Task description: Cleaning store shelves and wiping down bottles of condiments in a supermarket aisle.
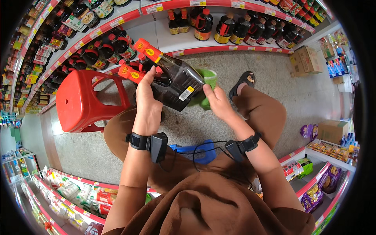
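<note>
My left hand (148, 94) grips a joined pair of dark sauce bottles (182, 73) with red caps and neck bands. They tilt with the caps to the upper left, and a white and yellow sticker shows on the side. My right hand (217, 101) holds a green cloth (207, 79) against the base end of the bottles. Both wrists wear black straps with small boxes, joined by a thin cable.
A red plastic stool (77, 101) stands at my left on the stone floor (188, 126). Ahead, shelves (170, 44) carry several dark bottles (203, 25). A cardboard box (305, 61) sits at the far right. Behind me are shelves with packaged goods (100, 195). Something blue (207, 157) lies beneath me.
</note>
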Available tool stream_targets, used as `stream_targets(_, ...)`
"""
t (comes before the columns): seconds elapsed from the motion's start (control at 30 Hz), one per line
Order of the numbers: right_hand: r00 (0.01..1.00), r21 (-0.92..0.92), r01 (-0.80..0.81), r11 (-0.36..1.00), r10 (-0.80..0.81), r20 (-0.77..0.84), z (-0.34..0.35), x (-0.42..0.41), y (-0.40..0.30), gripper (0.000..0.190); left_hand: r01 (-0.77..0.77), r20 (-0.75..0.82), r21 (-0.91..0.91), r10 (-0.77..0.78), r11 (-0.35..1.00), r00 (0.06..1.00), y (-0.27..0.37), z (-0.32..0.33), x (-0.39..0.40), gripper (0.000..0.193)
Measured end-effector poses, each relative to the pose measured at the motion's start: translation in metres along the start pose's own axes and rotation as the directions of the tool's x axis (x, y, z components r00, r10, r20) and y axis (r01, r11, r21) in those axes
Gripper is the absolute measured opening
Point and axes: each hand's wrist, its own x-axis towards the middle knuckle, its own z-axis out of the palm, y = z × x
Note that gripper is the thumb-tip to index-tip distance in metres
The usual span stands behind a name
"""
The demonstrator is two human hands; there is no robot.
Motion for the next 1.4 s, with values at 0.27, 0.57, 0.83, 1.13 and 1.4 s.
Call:
stream_targets(0.27, 0.974, 0.255, -0.191, 0.948, 0.215, -0.069, -0.038, 0.021, -0.002, 0.036, -0.141, 0.077, 0.076, 0.135, 0.987, 0.988, 0.004, -0.011, 0.016, 0.009)
stream_targets(0.57, 0.989, 0.264, 0.117, 0.957, -0.137, 0.06, 0.011, 0.029, -0.044, 0.049, -0.394, 0.249, 0.372, 0.319, 0.84, 0.914, -0.054, -0.01, -0.007, 0.015)
stream_targets(0.83, 0.969, 0.143, -0.154, 0.978, 0.122, 0.215, -0.009, 0.001, -0.002, 0.053, -0.339, 0.188, 0.343, 0.29, 0.876, 0.938, -0.037, -0.015, -0.02, 0.016)
stream_targets(1.13, 1.0, 0.07, -0.024, 0.997, 0.024, 0.002, -0.03, 0.014, -0.084, 0.048, -0.632, 0.447, 0.732, 0.519, 0.256, 0.728, -0.026, -0.007, -0.038, 0.028)
stream_targets(1.4, 0.999, -0.263, 0.041, 0.964, -0.046, -0.01, -0.038, 0.067, -0.097, 0.039, -0.534, 0.47, 0.635, 0.27, 0.558, 0.84, -0.021, 0.016, 0.007, 0.035)
